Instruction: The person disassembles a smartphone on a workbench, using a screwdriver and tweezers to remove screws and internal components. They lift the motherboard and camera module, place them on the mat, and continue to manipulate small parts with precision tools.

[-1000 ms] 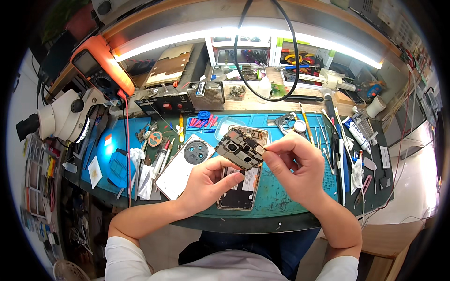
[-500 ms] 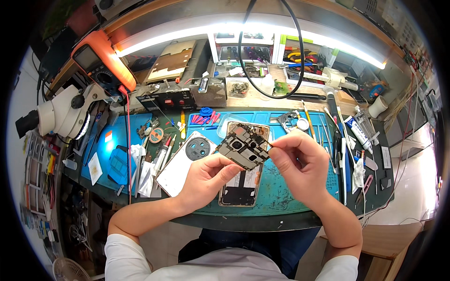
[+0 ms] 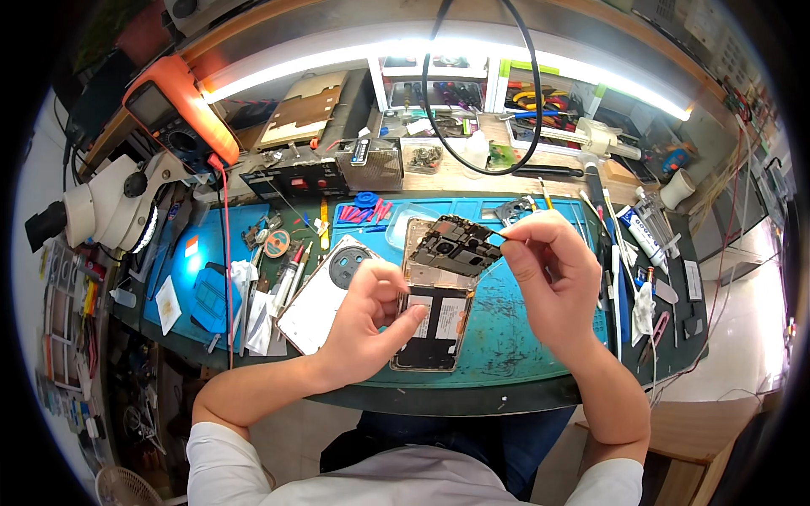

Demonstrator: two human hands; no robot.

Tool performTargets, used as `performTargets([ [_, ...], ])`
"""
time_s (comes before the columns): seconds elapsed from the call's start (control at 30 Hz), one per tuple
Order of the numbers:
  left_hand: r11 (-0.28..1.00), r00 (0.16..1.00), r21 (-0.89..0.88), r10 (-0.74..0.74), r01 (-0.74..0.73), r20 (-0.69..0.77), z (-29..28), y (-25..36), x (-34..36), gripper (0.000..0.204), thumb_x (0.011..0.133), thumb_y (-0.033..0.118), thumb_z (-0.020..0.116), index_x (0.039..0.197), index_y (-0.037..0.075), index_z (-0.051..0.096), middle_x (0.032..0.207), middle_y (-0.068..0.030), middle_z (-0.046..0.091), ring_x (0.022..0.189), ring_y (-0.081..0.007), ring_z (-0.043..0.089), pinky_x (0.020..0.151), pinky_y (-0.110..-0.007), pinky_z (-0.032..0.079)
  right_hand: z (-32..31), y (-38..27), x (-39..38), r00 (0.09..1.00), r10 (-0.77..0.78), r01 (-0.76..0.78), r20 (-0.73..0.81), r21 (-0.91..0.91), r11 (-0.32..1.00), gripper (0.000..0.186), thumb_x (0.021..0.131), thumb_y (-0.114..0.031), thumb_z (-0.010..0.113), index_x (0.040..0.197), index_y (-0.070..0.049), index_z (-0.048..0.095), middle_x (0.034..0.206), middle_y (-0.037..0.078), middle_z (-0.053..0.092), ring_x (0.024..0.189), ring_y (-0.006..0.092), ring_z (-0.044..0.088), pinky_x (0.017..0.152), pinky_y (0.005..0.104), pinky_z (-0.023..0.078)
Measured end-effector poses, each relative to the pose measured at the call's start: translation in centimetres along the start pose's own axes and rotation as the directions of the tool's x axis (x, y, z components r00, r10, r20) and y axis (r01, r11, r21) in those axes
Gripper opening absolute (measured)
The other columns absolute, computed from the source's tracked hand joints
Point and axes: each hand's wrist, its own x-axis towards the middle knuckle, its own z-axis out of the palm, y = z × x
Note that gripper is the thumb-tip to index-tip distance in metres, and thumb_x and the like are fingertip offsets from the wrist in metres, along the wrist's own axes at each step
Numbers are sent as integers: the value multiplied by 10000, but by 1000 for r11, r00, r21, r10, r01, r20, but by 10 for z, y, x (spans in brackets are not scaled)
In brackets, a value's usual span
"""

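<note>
A phone's main circuit board (image 3: 456, 247) with camera modules hangs tilted above an opened phone body (image 3: 437, 325). My right hand (image 3: 558, 274) pinches the board by its right corner, between thumb and forefinger. Lower left, my left hand (image 3: 364, 327) is apart from the board, thumb and curled fingers separated, holding nothing. Its thumb passes over the left edge of the phone body, whose dark and white-labelled interior faces up. Partly covered by that hand, a white phone back cover (image 3: 310, 297) with a round dark camera ring lies to the left.
A blue work mat (image 3: 523, 337) lies under the phone. Left stand a microscope (image 3: 101, 202) and an orange multimeter (image 3: 181, 118). Pens and tweezers lie left; a glue tube (image 3: 643, 236) and several slim tools lie right. A black cable loop (image 3: 537, 93) hangs ahead.
My left hand has let go of the board and drawn back down and left. The board, still in my right hand, has tilted and shifted slightly up and right.
</note>
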Motion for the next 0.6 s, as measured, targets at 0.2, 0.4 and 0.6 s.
performTargets([
  [0.2,997,1000,-80,18,-20,-24,4,-5,2,553,1018,-36,602,1392,115,224,1162,-132,692,1003,-102,683,779,-242,546,-2,0,3,996,37,-34,84,-41,999,80,934,-22,756,1011,-40,738,853,4,661,621,55,486,542,225,382],
  [0.4,999,999,-40,2,0,35,3,8,2,924,1016,-38,595,1645,114,-64,1233,-175,697,1061,-143,688,870,-283,548,-2,-3,3,990,64,-56,128,-62,996,102,923,-8,759,1017,-41,740,867,14,671,641,61,512,551,227,399],
  [0.6,999,999,-46,-4,5,33,3,9,2,923,1016,-36,596,1653,115,-54,1258,-179,693,1070,-149,690,889,-288,548,-2,-2,3,989,67,-59,131,-66,996,101,922,-3,756,1014,-42,738,860,17,670,644,66,529,554,235,411],
])
